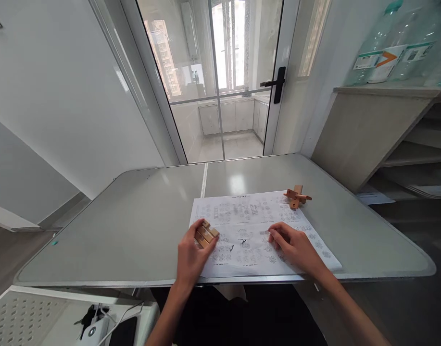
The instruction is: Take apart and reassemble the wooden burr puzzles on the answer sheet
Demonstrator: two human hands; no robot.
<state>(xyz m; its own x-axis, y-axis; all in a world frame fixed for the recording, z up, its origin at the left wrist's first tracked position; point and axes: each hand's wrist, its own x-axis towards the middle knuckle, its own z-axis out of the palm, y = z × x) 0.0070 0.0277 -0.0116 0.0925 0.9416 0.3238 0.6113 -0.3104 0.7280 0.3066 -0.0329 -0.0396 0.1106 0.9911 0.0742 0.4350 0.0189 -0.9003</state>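
1. In the head view, I see the left hand (191, 252) with its grip closed around wooden pieces (207, 234), above the left side of the printed sheet (256, 226). Its fingers hide part of the wood, so I cannot count the pieces with certainty.
2. The right hand (295, 244) is over the right half of the sheet. Its fingers are curled, with thumb and forefinger close together; I cannot tell whether this grip is pinching something small.
3. The print is too fine for me to read, and both hands cover some of it.
4. At the lower border, the phone (124, 331) and the white device (93, 333) are cut off; at the upper right, so are some of the bottles (377, 53).
5. The sheet's near edge lies just beside the front rim of the counter (133, 230). To the left of the sheet, the surface stretches wide; to the right, it narrows toward a rounded corner.
6. A wooden assembly (295, 198), with crossed bars, is at the far right corner of the sheet, well apart from the held pieces.
7. The counter is smooth, pale and slightly glossy; the sheet is thin, with soft creases.
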